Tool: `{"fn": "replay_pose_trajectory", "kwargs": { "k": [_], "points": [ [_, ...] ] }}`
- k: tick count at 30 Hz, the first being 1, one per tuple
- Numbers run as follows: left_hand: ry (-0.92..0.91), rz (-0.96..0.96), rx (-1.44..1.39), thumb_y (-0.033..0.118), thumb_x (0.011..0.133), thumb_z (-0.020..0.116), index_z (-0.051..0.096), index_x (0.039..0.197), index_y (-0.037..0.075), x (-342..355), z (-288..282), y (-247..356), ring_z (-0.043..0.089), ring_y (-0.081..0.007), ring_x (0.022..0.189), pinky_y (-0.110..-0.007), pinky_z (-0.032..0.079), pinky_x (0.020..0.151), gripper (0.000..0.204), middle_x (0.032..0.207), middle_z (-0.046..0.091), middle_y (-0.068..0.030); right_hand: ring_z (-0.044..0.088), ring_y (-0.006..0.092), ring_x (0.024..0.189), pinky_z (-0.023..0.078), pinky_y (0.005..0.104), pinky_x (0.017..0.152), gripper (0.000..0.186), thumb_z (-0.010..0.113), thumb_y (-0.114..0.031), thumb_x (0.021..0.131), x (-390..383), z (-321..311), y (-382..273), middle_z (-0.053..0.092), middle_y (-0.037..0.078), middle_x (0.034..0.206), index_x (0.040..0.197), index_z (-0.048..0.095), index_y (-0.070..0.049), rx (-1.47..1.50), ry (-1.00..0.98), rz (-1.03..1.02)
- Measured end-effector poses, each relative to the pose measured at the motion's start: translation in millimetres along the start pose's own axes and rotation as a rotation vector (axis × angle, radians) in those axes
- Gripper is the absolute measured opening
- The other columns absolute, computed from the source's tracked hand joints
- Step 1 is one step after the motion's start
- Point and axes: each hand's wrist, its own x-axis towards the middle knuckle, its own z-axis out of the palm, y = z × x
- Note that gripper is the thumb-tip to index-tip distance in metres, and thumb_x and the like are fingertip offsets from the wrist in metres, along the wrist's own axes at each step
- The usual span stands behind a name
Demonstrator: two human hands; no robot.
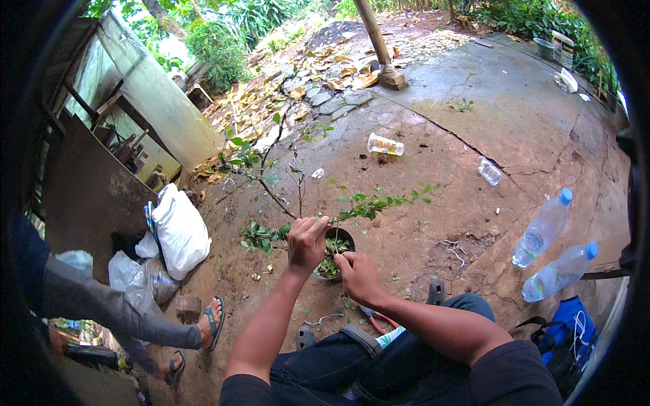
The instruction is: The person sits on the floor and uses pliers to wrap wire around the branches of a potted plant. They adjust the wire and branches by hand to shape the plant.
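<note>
A small leafy plant stands in a dark round pot [347, 238] on the ground in front of me. One bare branch [274, 196] of it leans up to the left, and a leafy branch [379, 203] reaches right. My left hand [308, 242] is closed around the plant's branch above the pot's left side, its fingertips bent over. Beside it, lower and to the right, my right hand [359, 277] pinches a thin pale strand that runs up over the pot; whether it is wire or stem I cannot make out. Cut leaves [330, 260] lie inside the pot.
Red-handled pliers [380, 323] lie by my legs. Two plastic bottles [542, 230] stand at right, near a blue bag [572, 331]. A plastic cup [386, 145] and a crushed bottle [489, 171] lie ahead. Another person's sandalled foot [211, 323] and white sacks [179, 230] are at left.
</note>
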Motion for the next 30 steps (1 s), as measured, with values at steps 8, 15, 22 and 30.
{"fn": "replay_pose_trajectory", "kwargs": {
  "k": [8,15,22,30],
  "points": [
    [-0.087,-0.112,-0.183,0.009,0.098,0.065,0.068,0.109,0.0,11,-2,3,0.068,-0.0419,0.094,-0.049,0.053,0.082,0.014,0.098,0.07,-0.0194,0.067,0.0467,0.08,0.049,0.0566,0.071,0.026,0.064,-0.022,0.097,-4,-30,-35,0.067,0.026,0.078,0.083,0.063,0.0,-0.483,0.007,-0.301],
    [-0.221,-0.038,-0.103,0.011,0.098,0.063,0.066,0.115,0.003,15,-8,5,0.069,-0.0412,0.099,-0.049,0.054,0.083,0.019,0.104,0.071,-0.0193,0.068,0.0468,0.078,0.052,0.0583,0.073,0.021,0.065,-0.02,0.093,7,-25,-18,0.069,0.026,0.084,0.091,0.063,0.0,-0.538,-0.026,-0.216],
    [-0.314,0.015,-0.135,0.009,0.094,0.063,0.062,0.106,0.002,24,-10,19,0.067,-0.0417,0.096,-0.05,0.053,0.084,0.014,0.097,0.068,-0.0197,0.07,0.0466,0.086,0.052,0.054,0.078,0.033,0.062,-0.026,0.098,30,-23,-5,0.071,0.031,0.089,0.094,0.074,0.005,-0.23,-0.184,0.093],
    [-0.592,-0.127,-0.149,0.018,0.103,0.056,0.059,0.105,0.0,30,-10,6,0.065,-0.0464,0.093,-0.054,0.051,0.077,0.018,0.093,0.065,-0.0242,0.07,0.0496,0.085,0.054,0.0583,0.083,0.034,0.058,-0.027,0.098,29,-34,-18,0.071,0.03,0.087,0.096,0.075,0.003,-0.407,-0.167,0.04]
  ]
}}
